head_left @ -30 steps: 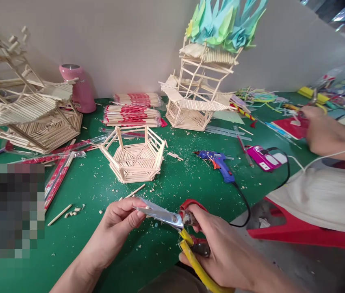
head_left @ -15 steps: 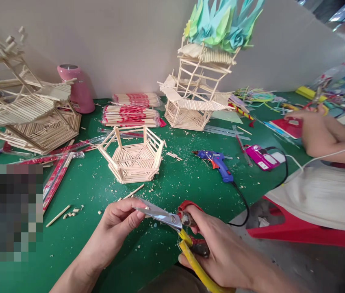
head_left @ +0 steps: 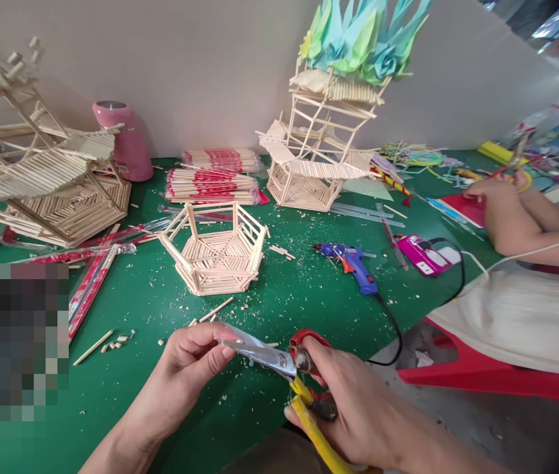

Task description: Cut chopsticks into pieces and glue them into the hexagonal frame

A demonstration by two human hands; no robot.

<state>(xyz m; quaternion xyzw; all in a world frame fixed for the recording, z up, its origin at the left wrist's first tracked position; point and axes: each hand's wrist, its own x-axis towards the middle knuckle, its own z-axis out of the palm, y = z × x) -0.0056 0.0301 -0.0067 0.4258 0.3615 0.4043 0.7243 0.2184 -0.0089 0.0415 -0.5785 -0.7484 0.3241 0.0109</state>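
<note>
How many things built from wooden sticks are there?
3: left tower, partly out of view; low frame, middle; right tower, topped with paper leaves. More may be hidden.

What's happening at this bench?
The right hand holds scissors, their blades partly open at the fingertips of the left hand. A small stick frame stands just beyond, with a glue gun lying to its right. Farther right, another person's hands are also busy.
</note>
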